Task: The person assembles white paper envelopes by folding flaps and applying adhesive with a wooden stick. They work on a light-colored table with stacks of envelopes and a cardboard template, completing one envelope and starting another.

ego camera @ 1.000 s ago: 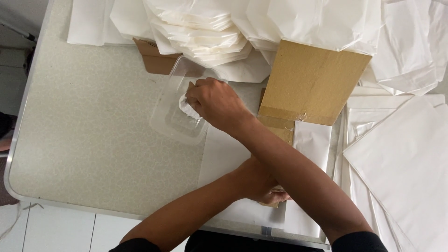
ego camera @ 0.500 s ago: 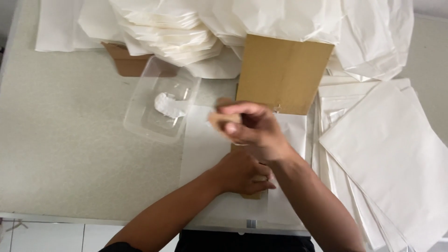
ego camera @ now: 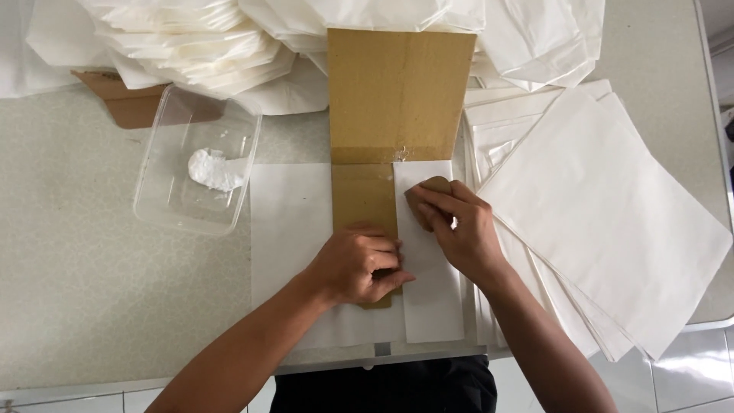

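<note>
White paper sheet (ego camera: pixel 428 291), folded over a narrow brown cardboard strip (ego camera: pixel 365 200), lies at the desk's (ego camera: pixel 84 291) near edge. The right hand (ego camera: pixel 459 229), a second ago at the clear plastic tray (ego camera: pixel 197 172) holding one white paste lump (ego camera: pixel 214 170), now presses the fold with curled fingers; the left hand (ego camera: pixel 359 264) pins the strip flat. One large cardboard panel (ego camera: pixel 401 84), one fanned stack of sheets (ego camera: pixel 604 222), one heap of folded white bags (ego camera: pixel 191 46).

The scene is seen through a single head-worn camera, aimed almost straight down from close above the tabletop (ego camera: pixel 92 291). The near edge is kept at the bottom of the frame, both forearms entering from there.
</note>
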